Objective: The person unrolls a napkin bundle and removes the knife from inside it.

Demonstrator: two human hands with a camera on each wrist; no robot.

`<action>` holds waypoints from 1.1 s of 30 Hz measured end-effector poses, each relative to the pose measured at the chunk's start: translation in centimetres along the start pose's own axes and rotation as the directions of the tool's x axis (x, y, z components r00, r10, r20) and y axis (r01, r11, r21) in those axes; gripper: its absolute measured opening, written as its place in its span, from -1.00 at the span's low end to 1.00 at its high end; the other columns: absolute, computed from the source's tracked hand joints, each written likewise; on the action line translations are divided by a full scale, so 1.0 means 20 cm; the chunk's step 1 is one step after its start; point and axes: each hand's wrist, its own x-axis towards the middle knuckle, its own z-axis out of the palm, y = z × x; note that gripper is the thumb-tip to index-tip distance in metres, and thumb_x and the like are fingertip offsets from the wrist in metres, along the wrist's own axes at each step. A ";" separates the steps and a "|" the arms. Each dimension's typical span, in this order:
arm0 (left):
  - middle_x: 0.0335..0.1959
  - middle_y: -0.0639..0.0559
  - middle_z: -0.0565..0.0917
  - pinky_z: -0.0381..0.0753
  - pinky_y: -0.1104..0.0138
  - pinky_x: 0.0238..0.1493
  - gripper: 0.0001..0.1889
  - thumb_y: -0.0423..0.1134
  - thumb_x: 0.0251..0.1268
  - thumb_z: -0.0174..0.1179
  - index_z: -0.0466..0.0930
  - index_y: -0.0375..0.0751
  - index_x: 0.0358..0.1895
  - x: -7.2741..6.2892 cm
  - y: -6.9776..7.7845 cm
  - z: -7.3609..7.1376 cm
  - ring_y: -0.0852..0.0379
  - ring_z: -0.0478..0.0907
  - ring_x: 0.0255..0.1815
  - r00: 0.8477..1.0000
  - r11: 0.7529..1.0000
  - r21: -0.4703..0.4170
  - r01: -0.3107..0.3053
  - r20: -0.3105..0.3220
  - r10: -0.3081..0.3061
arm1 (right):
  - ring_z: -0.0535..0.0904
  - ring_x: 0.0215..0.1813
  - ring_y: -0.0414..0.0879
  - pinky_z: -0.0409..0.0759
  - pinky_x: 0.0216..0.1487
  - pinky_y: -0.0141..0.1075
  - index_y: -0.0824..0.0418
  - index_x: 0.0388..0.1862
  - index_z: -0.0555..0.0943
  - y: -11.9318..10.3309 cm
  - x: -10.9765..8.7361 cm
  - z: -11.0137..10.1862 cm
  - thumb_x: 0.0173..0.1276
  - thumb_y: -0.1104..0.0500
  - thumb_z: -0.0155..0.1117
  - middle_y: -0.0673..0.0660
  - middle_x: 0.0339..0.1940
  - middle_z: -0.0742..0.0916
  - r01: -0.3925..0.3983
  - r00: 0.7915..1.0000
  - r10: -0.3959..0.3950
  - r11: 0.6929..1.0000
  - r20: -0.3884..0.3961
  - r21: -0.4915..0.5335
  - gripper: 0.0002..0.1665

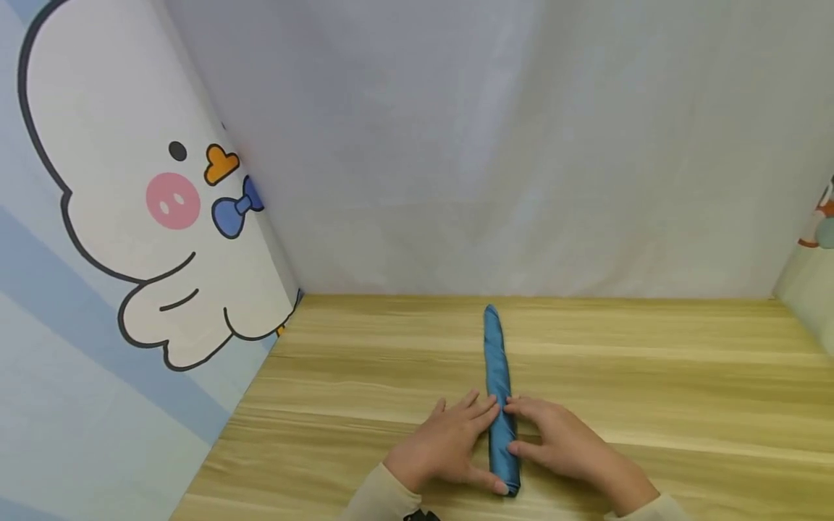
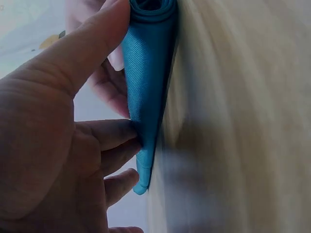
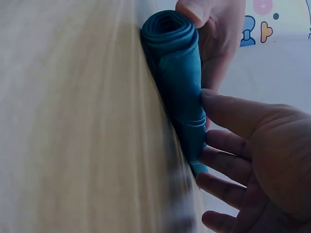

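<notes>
A rolled blue cloth (image 1: 500,362) lies lengthwise on the wooden table, its far end tapering to a narrow tip. The left hand (image 1: 449,441) touches its left side with extended fingers, and that thumb rests at the near end. From the other side, the right hand (image 1: 567,445) touches the roll with its fingertips and thumb. Spiral layers show at the open end of the cloth (image 3: 167,26) in the right wrist view. In the left wrist view the fingers (image 2: 116,133) lie along the side of the cloth (image 2: 148,73), not wrapped around it.
The wooden table (image 1: 651,362) reaches back to a pale curtain (image 1: 489,145). On the left stands a panel with a white cartoon bird (image 1: 117,181). Part of another printed picture (image 1: 822,226) shows at the right edge.
</notes>
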 end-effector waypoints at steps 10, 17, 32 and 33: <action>0.55 0.18 -0.07 0.12 -0.30 0.26 0.13 0.59 -0.06 0.05 -0.09 0.07 0.55 0.04 0.03 0.01 0.02 -0.08 0.53 1.000 0.999 -0.040 0.002 0.005 -0.002 | 0.52 0.21 0.05 0.46 0.18 0.01 0.09 0.04 0.59 0.02 -0.02 -0.02 0.22 -0.16 0.38 0.10 0.14 0.64 -0.038 0.999 0.038 0.999 -0.037 0.005 -0.49; 0.55 0.19 -0.07 0.12 -0.31 0.25 0.14 0.60 -0.07 0.02 -0.11 0.10 0.55 0.07 0.05 0.01 0.02 -0.07 0.53 1.000 1.000 -0.021 0.007 0.008 -0.007 | 0.57 0.14 0.08 0.50 0.11 0.02 -0.02 -0.19 0.58 0.03 -0.03 -0.04 0.18 -0.18 0.40 0.12 0.13 0.66 -0.053 0.997 0.052 0.998 -0.056 -0.019 -0.64; 0.54 0.13 0.03 0.14 -0.27 0.27 0.11 0.60 -0.04 0.00 -0.02 0.05 0.55 0.08 0.07 -0.01 0.01 -0.05 0.53 0.998 0.998 -0.009 0.059 -0.017 -0.059 | 0.42 0.30 0.25 0.23 0.23 0.30 -0.11 -0.34 0.59 0.04 0.00 -0.05 0.20 -0.08 0.42 0.18 0.21 0.61 -0.086 0.996 0.086 0.996 -0.017 0.020 -0.82; 0.54 0.12 0.03 0.15 -0.27 0.26 0.11 0.59 -0.04 0.01 -0.02 0.05 0.55 0.08 0.07 -0.01 0.01 -0.05 0.53 0.998 0.998 -0.011 0.058 -0.019 -0.058 | 0.41 0.31 0.24 0.22 0.23 0.32 -0.11 -0.35 0.60 0.04 0.00 -0.05 0.20 -0.07 0.43 0.19 0.21 0.61 -0.082 0.996 0.083 0.996 -0.017 0.024 -0.83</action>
